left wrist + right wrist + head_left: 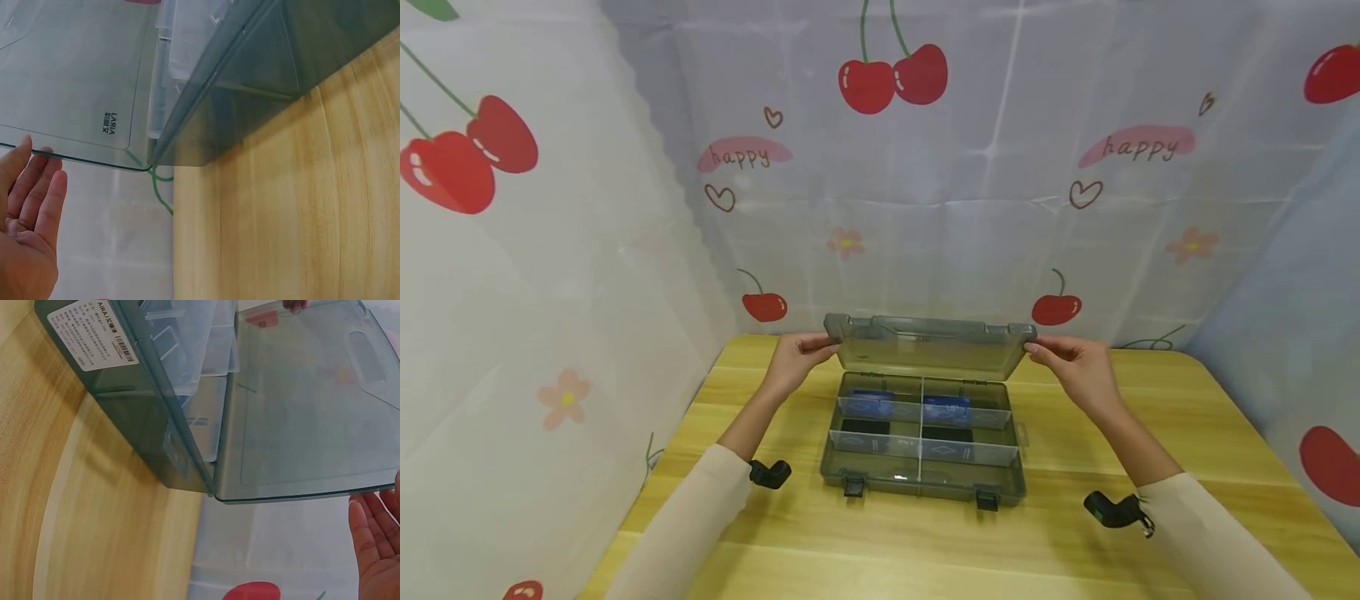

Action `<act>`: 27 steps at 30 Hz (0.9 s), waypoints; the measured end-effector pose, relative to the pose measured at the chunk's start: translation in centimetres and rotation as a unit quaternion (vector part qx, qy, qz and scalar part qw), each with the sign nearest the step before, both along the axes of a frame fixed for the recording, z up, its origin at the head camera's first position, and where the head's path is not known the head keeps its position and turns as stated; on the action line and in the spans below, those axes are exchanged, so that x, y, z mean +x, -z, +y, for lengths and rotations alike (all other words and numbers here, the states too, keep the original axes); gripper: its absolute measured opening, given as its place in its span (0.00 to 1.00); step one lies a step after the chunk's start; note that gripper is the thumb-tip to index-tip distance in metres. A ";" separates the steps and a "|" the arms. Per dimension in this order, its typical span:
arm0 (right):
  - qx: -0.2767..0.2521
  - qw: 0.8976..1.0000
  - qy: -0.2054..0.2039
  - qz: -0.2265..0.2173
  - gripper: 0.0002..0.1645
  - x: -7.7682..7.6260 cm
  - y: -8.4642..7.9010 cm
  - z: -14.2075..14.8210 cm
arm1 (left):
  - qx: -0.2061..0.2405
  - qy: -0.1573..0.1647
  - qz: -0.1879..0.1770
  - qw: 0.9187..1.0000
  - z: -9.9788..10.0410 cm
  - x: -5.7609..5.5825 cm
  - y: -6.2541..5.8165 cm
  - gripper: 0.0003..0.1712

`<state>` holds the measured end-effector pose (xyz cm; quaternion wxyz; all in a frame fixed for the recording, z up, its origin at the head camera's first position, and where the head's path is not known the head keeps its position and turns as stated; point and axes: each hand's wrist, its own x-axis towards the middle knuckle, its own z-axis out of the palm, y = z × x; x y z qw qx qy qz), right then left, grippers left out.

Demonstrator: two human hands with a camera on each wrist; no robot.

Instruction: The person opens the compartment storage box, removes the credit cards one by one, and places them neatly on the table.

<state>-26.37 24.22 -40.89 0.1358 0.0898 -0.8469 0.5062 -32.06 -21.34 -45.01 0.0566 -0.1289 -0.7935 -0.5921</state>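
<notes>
A translucent grey-green plastic storage box sits mid-table, its hinged lid raised at the back. At the lid's left edge, my left hand pinches the rim between thumb and fingers. My right hand grips the opposite edge the same way, as the right wrist view shows with its fingers at the rim. Clear dividers split the box into several compartments. Blue items lie in the back row and dark flat pieces in the middle row, partly hidden behind the dividers.
Two dark latches hang open at the box's front. A white label is on its side wall. The wooden table is bordered by cherry-print curtains. Black wrist cameras stick out from both sleeves.
</notes>
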 end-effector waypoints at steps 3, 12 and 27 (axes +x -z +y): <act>-0.019 1.000 -0.007 -0.006 0.27 -0.6 0.7 -0.1 | 0.002 0.001 0.010 1.000 0.0 -0.5 0.6 0.17; -0.063 0.997 -0.017 -0.047 0.29 -2.2 2.5 -0.3 | -0.041 -0.005 -0.014 0.999 -0.2 -1.2 2.0 0.19; -0.044 0.996 -0.049 -0.067 0.23 -4.4 4.6 -0.2 | -0.047 0.024 -0.028 0.998 0.4 -3.1 3.1 0.16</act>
